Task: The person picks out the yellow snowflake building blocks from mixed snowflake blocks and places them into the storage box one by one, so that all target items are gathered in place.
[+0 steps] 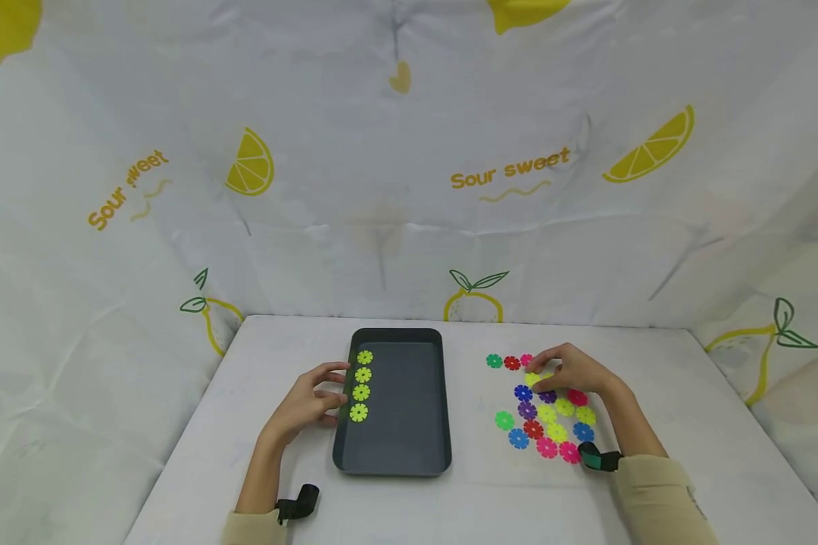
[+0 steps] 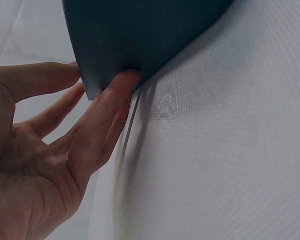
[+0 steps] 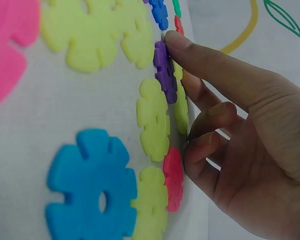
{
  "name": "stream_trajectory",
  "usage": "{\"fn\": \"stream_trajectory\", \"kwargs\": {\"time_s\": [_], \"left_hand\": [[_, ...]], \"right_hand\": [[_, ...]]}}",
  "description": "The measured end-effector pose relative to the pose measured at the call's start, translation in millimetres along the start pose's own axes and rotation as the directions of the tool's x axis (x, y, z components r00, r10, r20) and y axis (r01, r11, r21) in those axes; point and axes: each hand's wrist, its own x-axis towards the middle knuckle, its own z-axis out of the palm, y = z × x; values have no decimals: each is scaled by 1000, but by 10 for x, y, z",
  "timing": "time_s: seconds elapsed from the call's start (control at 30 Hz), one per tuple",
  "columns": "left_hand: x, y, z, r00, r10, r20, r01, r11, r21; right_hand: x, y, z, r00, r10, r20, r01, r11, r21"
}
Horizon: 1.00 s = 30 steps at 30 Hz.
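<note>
A dark grey rectangular tray [image 1: 409, 409] holds a column of several yellow flower-shaped discs [image 1: 361, 392] along its left side. At its left wall, my left hand [image 1: 303, 405] grips the rim; the left wrist view shows fingertips [image 2: 127, 77] against the tray's outer face [image 2: 139, 35]. Over a cluster of loose colourful discs, my right hand [image 1: 572, 371] has thumb and index finger at opposite edges of a yellow disc [image 1: 532, 379]. A purple disc [image 3: 165, 72] lies beside the thumb in the right wrist view, and the curled fingers partly hide the discs behind.
Blue [image 1: 583, 431], pink [image 1: 569, 453], red [image 1: 533, 429] and green discs [image 1: 504, 420] lie around the right hand on the white table [image 1: 477, 515]. A white cloth with lemon prints [image 1: 382, 250] hangs behind the table's far edge.
</note>
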Motion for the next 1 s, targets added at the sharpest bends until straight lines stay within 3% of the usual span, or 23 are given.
{"fn": "stream_trajectory", "kwargs": {"time_s": [1.0], "left_hand": [[8,-19,-3,1000,1,-1,-1,1000,-3]], "right_hand": [[19,-8,30,1000,19,9,-19,1000,22]]}}
